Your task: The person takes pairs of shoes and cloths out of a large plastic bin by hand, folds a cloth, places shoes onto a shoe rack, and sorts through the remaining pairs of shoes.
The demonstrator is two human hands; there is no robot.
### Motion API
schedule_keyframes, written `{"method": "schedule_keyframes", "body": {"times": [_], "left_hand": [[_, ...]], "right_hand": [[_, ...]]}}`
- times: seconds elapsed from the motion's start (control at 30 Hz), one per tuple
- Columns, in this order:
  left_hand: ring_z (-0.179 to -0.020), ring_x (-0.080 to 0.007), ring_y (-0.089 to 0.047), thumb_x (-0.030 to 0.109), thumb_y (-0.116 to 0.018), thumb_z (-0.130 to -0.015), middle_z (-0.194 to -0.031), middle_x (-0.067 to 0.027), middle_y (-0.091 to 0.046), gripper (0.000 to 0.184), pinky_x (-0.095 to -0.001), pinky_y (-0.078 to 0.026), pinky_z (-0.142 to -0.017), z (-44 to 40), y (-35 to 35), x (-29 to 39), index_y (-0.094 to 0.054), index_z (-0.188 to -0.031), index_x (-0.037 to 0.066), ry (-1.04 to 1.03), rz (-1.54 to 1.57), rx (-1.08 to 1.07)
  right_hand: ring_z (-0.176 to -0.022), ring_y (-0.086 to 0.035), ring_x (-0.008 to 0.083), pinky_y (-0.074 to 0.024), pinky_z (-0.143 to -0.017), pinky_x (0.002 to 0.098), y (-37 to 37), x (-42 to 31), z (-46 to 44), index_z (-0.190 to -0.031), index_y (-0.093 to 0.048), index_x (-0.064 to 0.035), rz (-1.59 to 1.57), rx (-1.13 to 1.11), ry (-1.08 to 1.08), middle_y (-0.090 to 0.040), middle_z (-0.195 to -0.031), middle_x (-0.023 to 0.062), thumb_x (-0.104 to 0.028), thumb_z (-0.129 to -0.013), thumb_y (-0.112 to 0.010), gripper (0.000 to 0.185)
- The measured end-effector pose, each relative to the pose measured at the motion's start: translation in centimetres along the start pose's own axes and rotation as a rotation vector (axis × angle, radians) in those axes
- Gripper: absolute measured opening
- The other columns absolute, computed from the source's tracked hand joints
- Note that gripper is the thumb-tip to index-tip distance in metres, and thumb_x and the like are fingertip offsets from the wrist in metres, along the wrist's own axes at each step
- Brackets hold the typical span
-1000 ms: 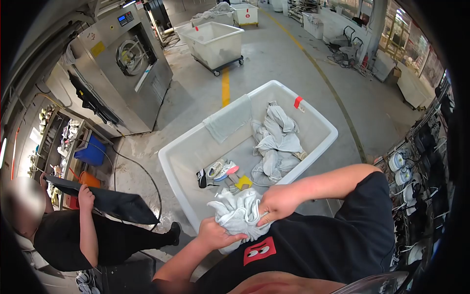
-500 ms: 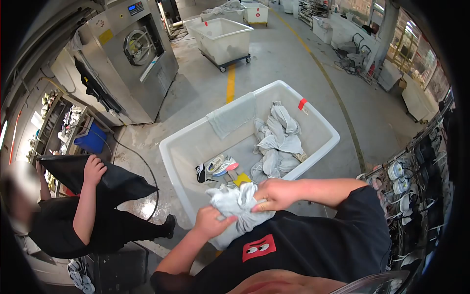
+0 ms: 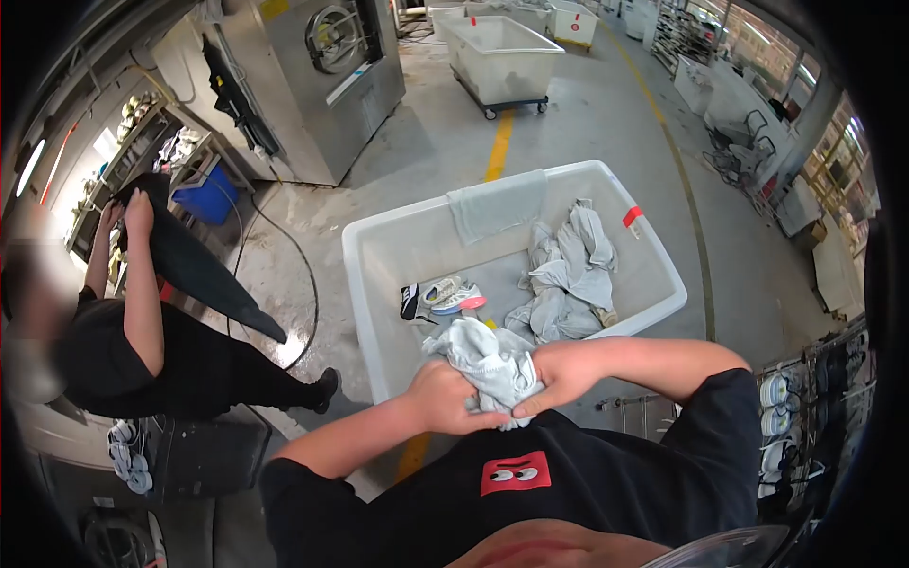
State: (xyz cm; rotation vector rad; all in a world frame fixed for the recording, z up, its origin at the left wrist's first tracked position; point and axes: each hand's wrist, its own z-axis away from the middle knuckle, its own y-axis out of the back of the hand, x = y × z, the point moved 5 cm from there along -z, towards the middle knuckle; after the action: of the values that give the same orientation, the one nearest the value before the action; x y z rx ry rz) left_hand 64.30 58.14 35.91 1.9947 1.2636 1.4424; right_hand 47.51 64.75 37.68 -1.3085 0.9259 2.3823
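Bunched light grey cloth (image 3: 488, 364) is gripped between my two hands, over the near edge of a white tub (image 3: 358, 284). My left hand (image 3: 447, 398) is closed on its left side, my right hand (image 3: 559, 374) on its right side, thumbs almost meeting below. Inside the tub, several shoes (image 3: 454, 295) lie at the left and a heap of light grey cloth bundles (image 3: 568, 275) at the right. A pale towel (image 3: 497, 204) hangs over the far rim. Part of something yellow shows behind the held cloth.
At left, a person (image 3: 142, 350) holds up a dark cloth (image 3: 204, 265). Behind stand a steel machine (image 3: 322, 104), a blue bin (image 3: 206, 194) and a wheeled white cart (image 3: 502, 62). A shoe rack (image 3: 805, 417) is close on the right. A black hose crosses the floor.
The view has shifted, so the tub sits further right. My hands have drawn closer together around the cloth, now more compact. The person at left has raised the dark cloth, which hangs narrower.
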Motion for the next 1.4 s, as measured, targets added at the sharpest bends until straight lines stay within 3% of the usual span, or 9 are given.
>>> {"method": "schedule_keyframes", "body": {"times": [0.27, 0.4, 0.47, 0.53, 0.6, 0.87, 1.1, 1.27, 1.4], "left_hand": [[-0.057, -0.0306, -0.062, 0.05, -0.074, -0.086, -0.059, -0.0095, -0.056, 0.052, -0.0412, -0.05, -0.052, 2.8, 1.9, 1.2, -0.054, -0.06, 0.01, -0.003, -0.069, -0.041], [-0.058, -0.033, -0.061, 0.045, -0.072, -0.09, -0.06, -0.0126, -0.055, 0.05, -0.0427, -0.048, -0.052, 4.2, 1.0, -0.1, -0.054, -0.061, 0.008, -0.027, 0.014, -0.018], [-0.064, -0.0264, -0.066, 0.035, -0.07, -0.094, -0.065, -0.0157, -0.058, 0.043, -0.0387, -0.051, -0.058, 8.7, 4.9, -6.7, -0.057, -0.063, 0.008, 0.64, -0.068, -0.095], [-0.075, -0.0155, -0.068, 0.022, -0.069, -0.096, -0.076, -0.0124, -0.068, 0.025, -0.0336, -0.053, -0.069, 10.5, 3.6, -7.3, -0.067, -0.077, 0.006, 0.6, 0.057, -0.087], [-0.087, -0.0101, -0.065, 0.015, -0.07, -0.096, -0.091, -0.0059, -0.072, 0.012, -0.0308, -0.053, -0.08, 10.0, 2.6, -8.4, -0.071, -0.097, 0.003, 0.845, 0.612, 0.293], [-0.102, -0.0201, -0.068, 0.023, -0.067, -0.099, -0.113, -0.008, -0.07, 0.035, -0.0352, -0.054, -0.092, 18.0, -8.0, -14.9, -0.061, -0.124, 0.0, 1.193, 1.281, 0.834], [-0.12, -0.0239, -0.062, 0.029, -0.06, -0.104, -0.131, -0.0126, -0.064, 0.043, -0.0384, -0.051, -0.1, 19.4, -16.2, -25.2, -0.056, -0.133, -0.002, 1.319, 1.718, 0.895], [-0.137, -0.0264, -0.05, 0.046, -0.067, -0.096, -0.152, -0.0183, -0.047, 0.078, -0.0371, -0.039, -0.112, 20.7, -23.2, -28.3, -0.04, -0.151, -0.003, 1.556, 0.754, 0.213], [-0.144, -0.0276, -0.039, 0.055, -0.073, -0.088, -0.159, -0.0186, -0.036, 0.098, -0.0388, -0.033, -0.116, 26.6, -28.3, -27.4, -0.026, -0.16, 0.007, 1.512, 1.216, 0.508]], "right_hand": [[-0.068, -0.056, 0.0399, -0.0461, -0.065, 0.0447, -1.3, -0.1, 3.2, -0.09, -0.058, -0.0038, -0.004, 0.112, -0.057, -0.059, -0.072, 0.0192, -0.044, -0.103, -0.056, 0.042], [-0.072, -0.062, 0.0257, -0.0495, -0.07, 0.0417, -2.2, 2.9, 4.0, -0.097, -0.061, -0.0036, 0.051, 0.068, -0.143, -0.064, -0.077, 0.0147, -0.039, -0.105, -0.056, 0.036], [-0.093, -0.064, 0.014, -0.0516, -0.09, 0.0334, 1.2, 6.7, 8.2, -0.116, -0.067, -0.0042, -0.45, 0.26, -0.312, -0.072, -0.102, 0.0057, -0.037, -0.105, -0.055, 0.036], [-0.101, -0.063, 0.0113, -0.0506, -0.093, 0.0349, 0.9, 5.7, 8.5, -0.122, -0.065, -0.0031, -0.128, 0.373, -0.288, -0.072, -0.105, 0.0064, -0.033, -0.107, -0.053, 0.035], [-0.105, -0.062, 0.0118, -0.0496, -0.095, 0.0358, 0.2, 9.6, 6.5, -0.129, -0.062, -0.0022, -0.653, 0.492, -0.153, -0.071, -0.111, 0.0059, -0.029, -0.107, -0.055, 0.036], [-0.104, -0.067, 0.0126, -0.0529, -0.092, 0.0292, -6.0, 17.6, 2.5, -0.134, -0.058, -0.0028, -1.251, 0.755, -0.383, -0.069, -0.122, 0.0052, -0.022, -0.106, -0.056, 0.035], [-0.106, -0.07, 0.0195, -0.0563, -0.09, 0.0325, -0.6, 29.3, -3.8, -0.128, -0.059, 0.0046, -1.283, 0.687, -0.586, -0.07, -0.117, 0.0138, -0.023, -0.103, -0.059, 0.037], [-0.119, -0.059, 0.0251, -0.0457, -0.101, 0.0335, -6.1, 40.7, -14.6, -0.147, -0.042, 0.009, -0.391, 0.626, -0.692, -0.062, -0.131, 0.018, -0.054, -0.087, -0.072, 0.092], [-0.127, -0.056, 0.0283, -0.0434, -0.106, 0.0344, -13.1, 43.5, -16.0, -0.15, -0.039, 0.0065, -0.583, 0.59, -0.651, -0.056, -0.14, 0.0235, -0.054, -0.085, -0.074, 0.095]]}}
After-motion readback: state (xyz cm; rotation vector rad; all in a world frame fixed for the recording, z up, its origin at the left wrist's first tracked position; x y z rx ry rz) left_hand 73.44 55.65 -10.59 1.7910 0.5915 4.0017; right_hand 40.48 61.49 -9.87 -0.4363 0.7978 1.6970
